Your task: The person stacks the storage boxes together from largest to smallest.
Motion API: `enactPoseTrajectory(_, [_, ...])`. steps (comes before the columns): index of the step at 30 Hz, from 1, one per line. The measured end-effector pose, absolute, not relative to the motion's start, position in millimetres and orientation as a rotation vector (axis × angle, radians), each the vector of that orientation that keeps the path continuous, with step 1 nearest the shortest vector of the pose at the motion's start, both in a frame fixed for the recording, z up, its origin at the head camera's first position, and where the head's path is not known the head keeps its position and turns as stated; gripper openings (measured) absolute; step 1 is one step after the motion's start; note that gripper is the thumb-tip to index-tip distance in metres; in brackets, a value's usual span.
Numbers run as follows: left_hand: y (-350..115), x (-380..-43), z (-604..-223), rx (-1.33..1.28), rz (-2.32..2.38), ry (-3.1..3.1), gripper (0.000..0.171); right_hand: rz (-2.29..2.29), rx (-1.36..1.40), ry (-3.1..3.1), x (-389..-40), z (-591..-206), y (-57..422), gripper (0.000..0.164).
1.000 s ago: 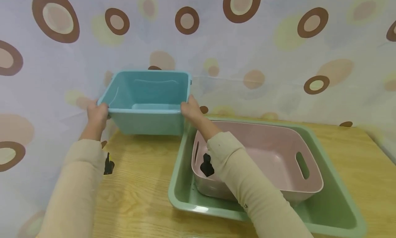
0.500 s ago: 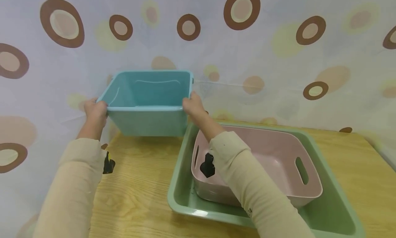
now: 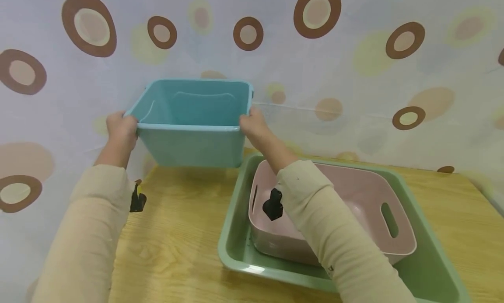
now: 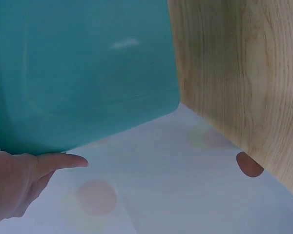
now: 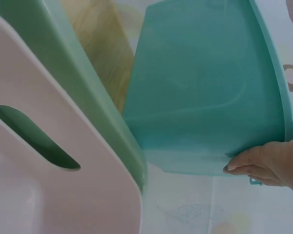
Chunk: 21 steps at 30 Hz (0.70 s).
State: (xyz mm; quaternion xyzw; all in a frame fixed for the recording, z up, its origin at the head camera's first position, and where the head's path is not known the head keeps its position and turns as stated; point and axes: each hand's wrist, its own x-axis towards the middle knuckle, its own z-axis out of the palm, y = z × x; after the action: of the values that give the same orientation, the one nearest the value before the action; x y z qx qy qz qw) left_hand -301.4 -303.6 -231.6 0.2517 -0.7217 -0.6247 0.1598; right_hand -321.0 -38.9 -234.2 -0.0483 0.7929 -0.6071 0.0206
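Observation:
Between both hands hangs a blue plastic storage bin [image 3: 193, 145], its open top facing up and tilted toward me. My left hand [image 3: 121, 127] grips its near left rim corner, and my right hand [image 3: 255, 124] grips the near right one. In the left wrist view, a finger of the left hand [image 4: 34, 175] lies along the bin's outer wall [image 4: 93, 73]. The right wrist view has the right hand [image 5: 268, 163] at the rim, with fingers against the outside of the bin [image 5: 195, 73]. Inside, the bin shows only bare walls and floor.
A pink basket [image 3: 397, 224] with slotted handles sits inside a larger green basin [image 3: 275, 274] on the right of the wooden table [image 3: 169, 250]. My right forearm passes over the pink basket. Behind the table hangs a patterned curtain [image 3: 354, 97]. Black wrist devices show beside both sleeves.
The blue bin has risen a little and shifted slightly right, held in both hands throughout. The pink basket and green basin stay where they were on the table.

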Motion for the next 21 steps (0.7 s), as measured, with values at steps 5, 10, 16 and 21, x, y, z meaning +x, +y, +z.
enactPoseTrajectory(5, [-300.9,-299.7,-225.5,0.660,-1.815,-2.003,0.018,-1.838,-0.133,2.470,-318.9,-227.6,-34.0,0.037])
enactPoseTrajectory(10, [-298.1,-298.0,-218.0,0.647,-1.831,-2.008,0.020,-1.754,-0.054,2.468,-314.6,-222.5,-29.2,0.038])
enactPoseTrajectory(16, [-296.4,-294.4,-209.8,0.634,-1.853,-2.007,0.034,-1.740,-0.091,2.425,-310.9,-211.4,-25.3,0.036])
enactPoseTrajectory(21, [-293.1,-289.3,-203.6,0.613,-1.910,-1.969,0.021,-1.820,-0.223,2.395,-312.3,-203.0,-22.4,0.044])
